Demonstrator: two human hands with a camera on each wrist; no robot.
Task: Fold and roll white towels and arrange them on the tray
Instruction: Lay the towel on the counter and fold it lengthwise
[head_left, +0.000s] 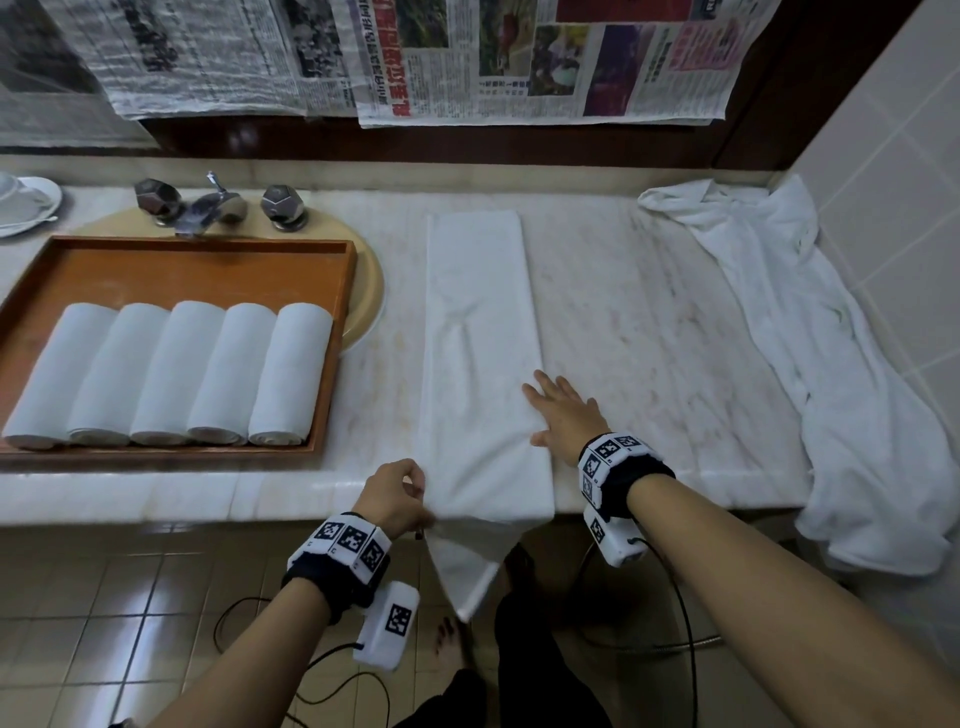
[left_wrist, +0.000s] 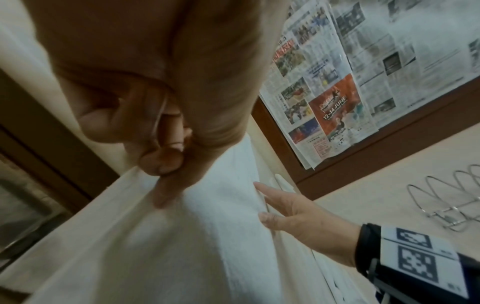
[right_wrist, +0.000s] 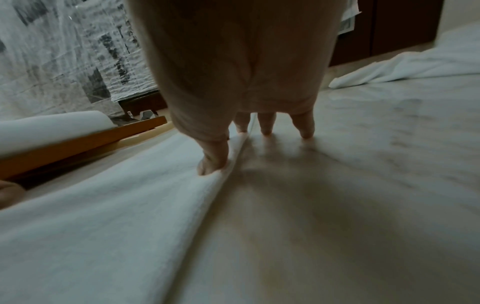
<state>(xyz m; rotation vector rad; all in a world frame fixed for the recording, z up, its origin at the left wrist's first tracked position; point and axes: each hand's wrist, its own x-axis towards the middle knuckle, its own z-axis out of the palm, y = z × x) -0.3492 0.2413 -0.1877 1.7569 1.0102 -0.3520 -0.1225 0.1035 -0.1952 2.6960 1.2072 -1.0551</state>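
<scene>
Left hand (head_left: 396, 496) pinches folded towel (head_left: 480, 332) end; right hand (head_left: 562, 413) flat, fingers spread. Five rolled towels (head_left: 171, 371) on tray (head_left: 332, 332); loose towels (head_left: 810, 332) remain.

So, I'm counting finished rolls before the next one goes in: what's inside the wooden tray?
Five rolled white towels lie side by side across the near half of the wooden tray. Its far half shows bare orange floor; the floor beneath the rolls is covered.

You are standing in a bathroom: a marble counter (head_left: 649, 312) carries a sink (head_left: 366, 291) with a chrome tap (head_left: 208, 208), and pale tiles cover the wall (head_left: 883, 130) and floor (head_left: 104, 597). Newspaper (head_left: 545, 57) covers the dark-framed panel behind the counter.
</scene>
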